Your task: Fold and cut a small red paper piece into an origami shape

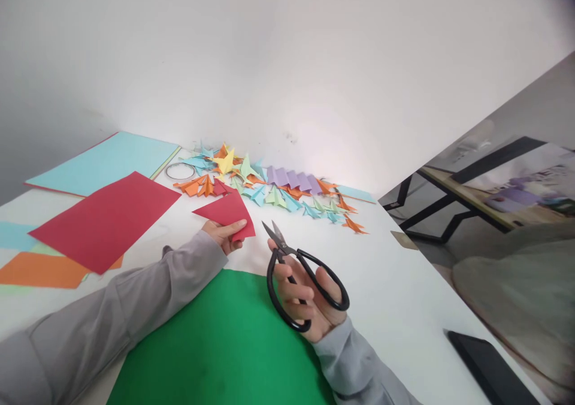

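Observation:
Pinched between the thumb and fingers of my left hand (225,235) is a small piece of red paper (231,208), raised over the table. My right hand (314,297) grips a pair of black-handled scissors (284,247), fingers through the loops. Their blades are slightly parted and point up and to the left, apart from the red paper. Below both hands lies a green sheet (224,339) at the table's near edge.
Folded paper pieces (269,186) in several colours line the wall. To the left lie a large red sheet (108,222), light blue sheets (105,162), orange paper (45,270) and a ring-shaped roll (179,171). A black flat device (487,366) rests at the right edge.

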Demonstrator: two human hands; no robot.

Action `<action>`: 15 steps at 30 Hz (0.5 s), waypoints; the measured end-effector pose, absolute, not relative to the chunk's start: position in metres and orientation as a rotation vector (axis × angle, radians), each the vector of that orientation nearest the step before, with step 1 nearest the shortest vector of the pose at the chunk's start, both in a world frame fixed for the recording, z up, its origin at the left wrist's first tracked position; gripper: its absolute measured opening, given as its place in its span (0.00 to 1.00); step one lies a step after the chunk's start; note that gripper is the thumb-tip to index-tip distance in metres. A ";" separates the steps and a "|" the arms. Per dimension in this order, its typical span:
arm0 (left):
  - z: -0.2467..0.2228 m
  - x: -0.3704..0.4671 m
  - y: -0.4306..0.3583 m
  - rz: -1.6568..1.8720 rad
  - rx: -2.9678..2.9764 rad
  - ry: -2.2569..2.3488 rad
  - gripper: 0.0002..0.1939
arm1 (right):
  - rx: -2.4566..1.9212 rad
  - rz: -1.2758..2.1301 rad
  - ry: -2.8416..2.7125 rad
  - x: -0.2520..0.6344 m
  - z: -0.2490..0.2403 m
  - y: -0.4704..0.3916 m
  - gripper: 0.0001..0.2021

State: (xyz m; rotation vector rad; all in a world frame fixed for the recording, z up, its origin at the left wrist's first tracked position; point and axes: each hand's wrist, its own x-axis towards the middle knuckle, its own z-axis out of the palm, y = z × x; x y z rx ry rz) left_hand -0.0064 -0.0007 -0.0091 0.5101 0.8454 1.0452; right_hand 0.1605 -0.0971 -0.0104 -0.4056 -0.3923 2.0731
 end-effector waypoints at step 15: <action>-0.011 -0.003 0.005 1.079 0.453 0.942 0.09 | -0.507 2.091 -0.732 0.144 -0.009 -0.105 0.30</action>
